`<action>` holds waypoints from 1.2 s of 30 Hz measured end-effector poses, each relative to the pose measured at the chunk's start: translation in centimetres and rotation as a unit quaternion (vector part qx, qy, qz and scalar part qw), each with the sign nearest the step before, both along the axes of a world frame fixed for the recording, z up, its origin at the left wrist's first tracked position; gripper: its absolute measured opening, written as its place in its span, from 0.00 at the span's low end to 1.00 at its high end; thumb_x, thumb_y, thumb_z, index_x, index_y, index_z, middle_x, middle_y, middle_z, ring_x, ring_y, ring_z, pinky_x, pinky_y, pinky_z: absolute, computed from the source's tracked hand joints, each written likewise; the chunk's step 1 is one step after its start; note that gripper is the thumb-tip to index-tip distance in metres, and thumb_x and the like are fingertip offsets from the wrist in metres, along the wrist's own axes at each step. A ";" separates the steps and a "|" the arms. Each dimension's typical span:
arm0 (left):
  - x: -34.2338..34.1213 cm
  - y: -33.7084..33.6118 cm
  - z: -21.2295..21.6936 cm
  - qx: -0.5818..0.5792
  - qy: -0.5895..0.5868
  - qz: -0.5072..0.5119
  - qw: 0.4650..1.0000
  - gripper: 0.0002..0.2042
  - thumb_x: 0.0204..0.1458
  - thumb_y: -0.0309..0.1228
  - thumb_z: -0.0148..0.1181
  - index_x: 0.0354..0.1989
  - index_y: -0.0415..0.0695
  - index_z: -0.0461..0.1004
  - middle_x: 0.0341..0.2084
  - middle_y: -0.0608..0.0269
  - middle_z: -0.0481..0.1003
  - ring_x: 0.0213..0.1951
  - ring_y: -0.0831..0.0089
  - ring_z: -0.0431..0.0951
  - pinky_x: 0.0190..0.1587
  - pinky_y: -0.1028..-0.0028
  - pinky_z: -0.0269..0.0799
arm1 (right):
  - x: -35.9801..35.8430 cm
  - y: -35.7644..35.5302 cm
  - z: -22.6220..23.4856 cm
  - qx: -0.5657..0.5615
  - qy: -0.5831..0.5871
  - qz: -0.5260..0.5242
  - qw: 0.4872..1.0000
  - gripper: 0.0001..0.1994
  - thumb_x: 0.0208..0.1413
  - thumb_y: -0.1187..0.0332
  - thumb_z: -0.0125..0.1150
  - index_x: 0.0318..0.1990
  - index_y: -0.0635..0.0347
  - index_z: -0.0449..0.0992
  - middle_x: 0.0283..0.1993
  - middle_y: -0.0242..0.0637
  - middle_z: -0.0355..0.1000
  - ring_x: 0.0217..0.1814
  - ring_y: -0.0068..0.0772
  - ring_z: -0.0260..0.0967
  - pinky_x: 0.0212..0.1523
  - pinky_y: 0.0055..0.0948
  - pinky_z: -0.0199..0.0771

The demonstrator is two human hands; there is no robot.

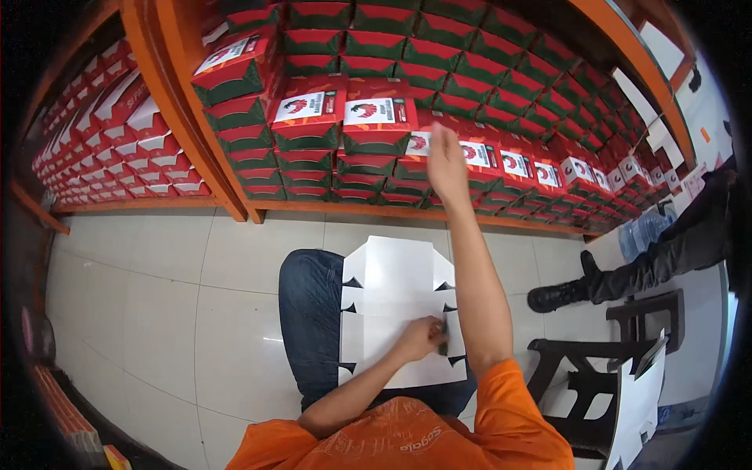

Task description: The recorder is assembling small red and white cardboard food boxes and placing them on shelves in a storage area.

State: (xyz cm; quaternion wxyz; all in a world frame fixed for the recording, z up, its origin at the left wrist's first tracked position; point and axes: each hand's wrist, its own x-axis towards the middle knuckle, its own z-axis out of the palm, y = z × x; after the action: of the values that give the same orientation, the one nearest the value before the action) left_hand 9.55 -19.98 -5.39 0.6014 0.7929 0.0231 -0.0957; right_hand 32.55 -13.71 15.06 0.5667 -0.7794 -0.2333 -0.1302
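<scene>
- I see shelf bays (168, 110) of orange-painted wood along the far wall; at the far left they hold rows of red-and-white folded boxes (117, 149).
- Further right, I see stacked red-and-green boxes (376, 125) filling the main bay, their long faces toward me.
- The left hand (421, 337) rests on the flat white carton blank (395, 309), which lies across the lap on the jeans-clad thigh (309, 313). The forearm comes in from the lower left, bent at the elbow.
- The left fingers (435, 327) are curled together, pressing near a dark notch at the blank's right edge. I cannot tell whether they pinch the edge or only press it.
- The blank lies unfolded, white side up. Its long axis runs from the lap toward the shelves, and its tabbed end points away from me.
- The right hand (446, 168) is raised at full arm's reach toward the stacked boxes, forearm nearly straight up in the view. Its fingers are blurred, extended and close together, and they hold nothing that I can see.
- At the right, I see a dark plastic chair (583, 368) carrying further white blanks (638, 407), and another person's black boot (556, 296).
</scene>
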 end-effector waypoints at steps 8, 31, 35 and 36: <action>-3.3 3.3 7.9 -0.432 0.184 0.171 0.866 0.13 0.61 0.39 0.44 0.31 0.41 0.64 0.17 0.61 0.65 0.10 0.69 0.64 0.11 0.71 0.61 | -21.6 -22.4 -9.1 0.180 0.201 0.173 0.947 0.18 0.44 0.61 0.76 0.27 0.62 0.71 0.32 0.34 0.70 0.31 0.20 0.64 0.31 0.22 0.64; -7.4 9.3 15.8 -0.084 -0.097 0.003 0.992 0.06 0.49 0.25 0.59 0.23 0.37 0.73 0.13 0.62 0.66 0.17 0.75 0.67 0.23 0.75 0.61 | -23.2 -19.4 -3.4 0.076 0.250 0.013 0.965 0.15 0.55 0.61 0.66 0.42 0.62 0.73 0.19 0.32 0.62 0.21 0.20 0.61 0.23 0.23 0.62; -6.4 10.7 14.9 -0.083 -0.041 0.011 0.996 0.13 0.48 0.23 0.56 0.13 0.36 0.66 0.08 0.68 0.60 0.16 0.86 0.58 0.18 0.77 0.52 | -23.2 -18.0 -2.9 -0.133 0.236 0.184 0.945 0.13 0.49 0.68 0.70 0.42 0.60 0.79 0.16 0.31 0.65 0.17 0.16 0.60 0.19 0.20 0.59; -6.3 11.1 15.0 -0.115 -0.030 -0.039 0.992 0.12 0.47 0.23 0.55 0.13 0.36 0.66 0.08 0.68 0.60 0.16 0.85 0.57 0.19 0.77 0.52 | -23.4 -17.6 -2.7 -0.144 0.251 0.126 0.949 0.14 0.48 0.71 0.70 0.43 0.61 0.79 0.18 0.29 0.66 0.19 0.13 0.57 0.20 0.17 0.56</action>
State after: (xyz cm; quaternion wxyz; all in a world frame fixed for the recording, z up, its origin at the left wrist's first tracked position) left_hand 3.30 -8.86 9.60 0.6852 0.7209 -0.0367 -0.0973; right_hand 9.12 -31.36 12.37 0.5007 -0.8244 -0.1957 0.1773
